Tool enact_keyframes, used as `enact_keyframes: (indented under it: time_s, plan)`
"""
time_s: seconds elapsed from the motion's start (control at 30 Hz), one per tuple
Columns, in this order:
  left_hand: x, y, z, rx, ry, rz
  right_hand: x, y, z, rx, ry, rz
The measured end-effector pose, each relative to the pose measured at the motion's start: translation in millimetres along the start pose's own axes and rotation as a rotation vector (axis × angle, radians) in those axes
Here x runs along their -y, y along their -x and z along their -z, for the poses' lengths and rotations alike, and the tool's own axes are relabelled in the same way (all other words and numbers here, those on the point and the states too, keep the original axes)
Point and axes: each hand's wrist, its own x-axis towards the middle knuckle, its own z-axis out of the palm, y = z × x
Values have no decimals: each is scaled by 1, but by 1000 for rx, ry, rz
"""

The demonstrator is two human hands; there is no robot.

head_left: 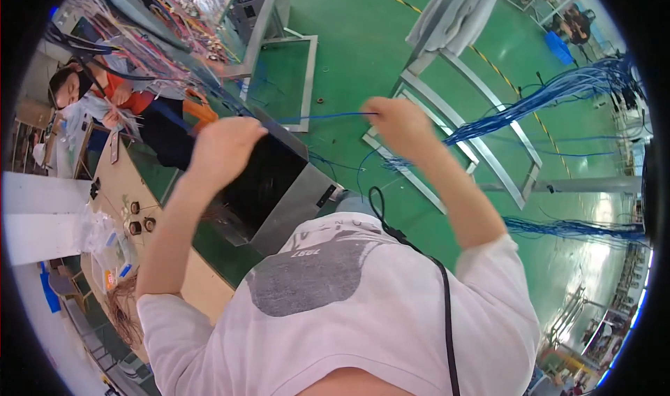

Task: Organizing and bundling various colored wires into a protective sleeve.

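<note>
Across the green floor (363, 40), grey metal frames (460, 127) and long bundles of blue cable (551, 92), fanning toward the right rim. Nearer, against the desk (122, 179), a grey metal cabinet (293, 207) with a dark open face, just below the raised hands. Along the desk, small round parts, clear bags and a tangle of brown wire (125, 305). At far left, another person in an orange top (129, 92), seated by the desk beneath hanging coloured wires. Lower middle, white T-shirt (335, 312) with a black cord (419, 256) running over it. Both arms lifted, 2 hands at about equal height, well apart. Left hand (227, 148) curled closed, fingers hidden behind the knuckles; cannot tell whether the wire reaches inside it. Right hand (398, 123) closed, fingers pinched on a thin blue wire (321, 116). From those fingers, the wire stretched nearly level leftward toward the left hand, passing above the cabinet, taut between the 2 hands.
</note>
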Motion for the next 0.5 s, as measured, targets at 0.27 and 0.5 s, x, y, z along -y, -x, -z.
enact_keyframes:
  time_s: [0.27,0.5]
  plan:
    - [53,10,44,13,-40,-20,-127,42,85,-231,399,-90]
    - [115,36,37,-169,-94,393,-161,89,204,-1005,569,-98]
